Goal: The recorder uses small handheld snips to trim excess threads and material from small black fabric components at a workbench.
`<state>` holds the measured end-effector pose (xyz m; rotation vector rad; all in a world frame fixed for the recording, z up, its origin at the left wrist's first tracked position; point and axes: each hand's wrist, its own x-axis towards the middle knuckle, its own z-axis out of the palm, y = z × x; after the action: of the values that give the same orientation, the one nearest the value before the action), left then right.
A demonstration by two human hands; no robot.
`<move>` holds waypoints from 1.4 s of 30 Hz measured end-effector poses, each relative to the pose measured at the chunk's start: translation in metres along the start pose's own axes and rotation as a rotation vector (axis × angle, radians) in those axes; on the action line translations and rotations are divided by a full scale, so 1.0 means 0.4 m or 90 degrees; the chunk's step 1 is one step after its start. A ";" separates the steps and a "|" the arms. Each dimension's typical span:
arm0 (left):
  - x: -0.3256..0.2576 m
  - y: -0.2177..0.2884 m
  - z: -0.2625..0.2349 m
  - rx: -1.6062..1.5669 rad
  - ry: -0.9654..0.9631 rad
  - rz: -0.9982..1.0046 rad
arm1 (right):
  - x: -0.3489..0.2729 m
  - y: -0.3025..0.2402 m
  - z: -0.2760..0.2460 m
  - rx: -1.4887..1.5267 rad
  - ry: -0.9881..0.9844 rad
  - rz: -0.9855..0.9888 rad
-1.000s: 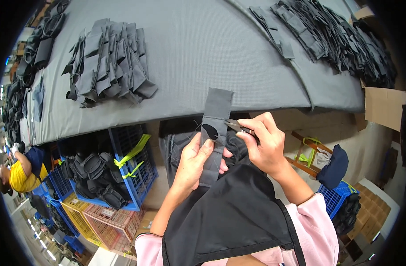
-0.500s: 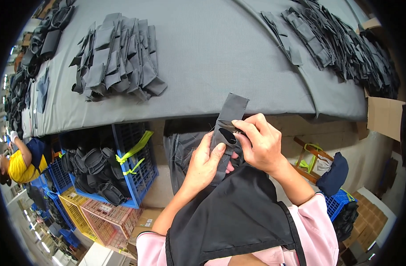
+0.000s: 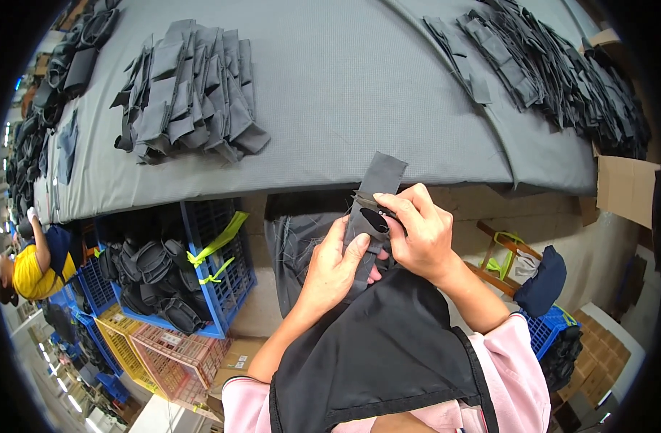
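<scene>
A dark grey fabric strip is held in front of me at the table's near edge, its free end pointing up and away. My left hand is closed on its lower part, thumb on top and fingertips showing behind. With thumb and forefinger, my right hand pinches the strip's folded edge, beside a dark round opening in the cloth. A tiny shiny spot shows between those right fingers; what it is I cannot make out. Below the strip hangs a dark cloth-lined bin with loose threads, partly hidden by my hands.
A grey cloth-covered table bears a pile of grey strips at left and a longer pile at right. Under it stands a blue crate of black pouches. A person in yellow is at far left. A cardboard box sits right.
My right hand has shifted slightly left and up along the strip, and a fold of cloth now stands up by its fingertips. My left hand stays nearly still.
</scene>
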<state>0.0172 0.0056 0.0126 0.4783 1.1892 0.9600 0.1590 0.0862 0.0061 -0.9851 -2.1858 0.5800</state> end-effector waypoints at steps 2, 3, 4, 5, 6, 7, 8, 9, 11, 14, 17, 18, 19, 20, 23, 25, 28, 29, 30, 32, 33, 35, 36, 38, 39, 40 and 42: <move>0.000 -0.001 0.000 0.020 -0.002 0.006 | -0.005 -0.001 0.003 -0.013 0.007 -0.004; -0.001 -0.001 0.001 0.020 -0.002 0.006 | -0.007 -0.003 0.004 -0.018 0.010 0.001; -0.002 -0.001 0.002 0.016 -0.001 0.007 | -0.008 -0.004 0.005 -0.023 0.014 0.007; -0.004 -0.002 0.002 0.012 0.000 0.008 | -0.008 -0.006 0.003 -0.023 0.013 0.007; -0.005 -0.004 0.002 0.012 0.001 0.008 | -0.009 -0.009 0.001 0.032 0.002 0.050; -0.005 -0.008 0.001 0.009 0.001 0.010 | -0.008 -0.010 0.000 0.087 -0.009 0.093; -0.005 -0.011 0.000 0.006 0.003 0.012 | -0.010 -0.009 0.000 0.087 -0.010 0.093; -0.005 -0.013 -0.001 0.005 0.004 0.011 | -0.011 -0.008 0.001 0.145 0.001 0.133; -0.001 -0.016 -0.002 0.005 0.012 0.035 | -0.009 -0.002 0.005 0.205 0.006 0.176; 0.029 -0.004 -0.019 -0.149 0.006 -0.034 | 0.019 0.031 0.031 0.277 -0.048 0.219; 0.037 0.003 -0.052 -0.248 0.061 0.019 | 0.012 0.024 0.014 0.298 0.036 0.203; 0.036 0.005 -0.067 -0.280 0.060 0.050 | -0.001 0.016 -0.004 0.275 -0.007 0.221; 0.048 0.005 -0.080 -0.309 0.061 0.067 | -0.017 0.014 -0.014 0.269 -0.046 0.232; 0.055 0.012 -0.089 -0.320 0.075 0.064 | -0.033 0.009 -0.021 0.277 -0.101 0.210; 0.071 0.025 -0.103 -0.314 0.100 0.065 | -0.084 -0.032 -0.029 0.281 -0.209 0.204; 0.076 0.031 -0.103 -0.299 0.109 0.069 | -0.097 -0.050 -0.027 0.259 -0.218 0.216; 0.077 0.035 -0.096 -0.311 0.106 0.055 | -0.096 -0.050 -0.011 0.206 -0.211 0.150; 0.077 0.036 -0.093 -0.319 0.104 0.043 | -0.092 -0.049 -0.006 0.168 -0.220 0.113; 0.077 0.036 -0.092 -0.328 0.102 0.031 | -0.084 -0.049 -0.006 0.145 -0.224 0.083; 0.074 0.036 -0.094 -0.341 0.100 0.029 | -0.081 -0.044 -0.004 0.132 -0.219 0.049; 0.073 0.037 -0.095 -0.352 0.095 0.024 | -0.080 -0.042 -0.004 0.119 -0.212 0.019; 0.073 0.037 -0.098 -0.359 0.095 0.019 | -0.078 -0.045 -0.004 0.113 -0.211 0.012; 0.073 0.036 -0.100 -0.364 0.093 0.013 | -0.077 -0.046 -0.004 0.107 -0.207 0.006; 0.074 0.032 -0.103 -0.377 0.087 0.002 | -0.077 -0.050 -0.008 0.081 -0.202 -0.024; 0.074 0.029 -0.105 -0.390 0.081 -0.009 | -0.077 -0.051 -0.009 0.056 -0.197 -0.052; 0.076 0.027 -0.105 -0.390 0.079 -0.009 | -0.079 -0.048 -0.007 0.055 -0.196 -0.052; 0.078 0.025 -0.104 -0.395 0.092 -0.023 | -0.087 -0.042 -0.001 0.065 -0.132 -0.082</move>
<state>-0.0231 0.0302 -0.0116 -0.1085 0.9557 1.2801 0.1683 0.0489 0.0032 -0.7539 -2.3539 0.7529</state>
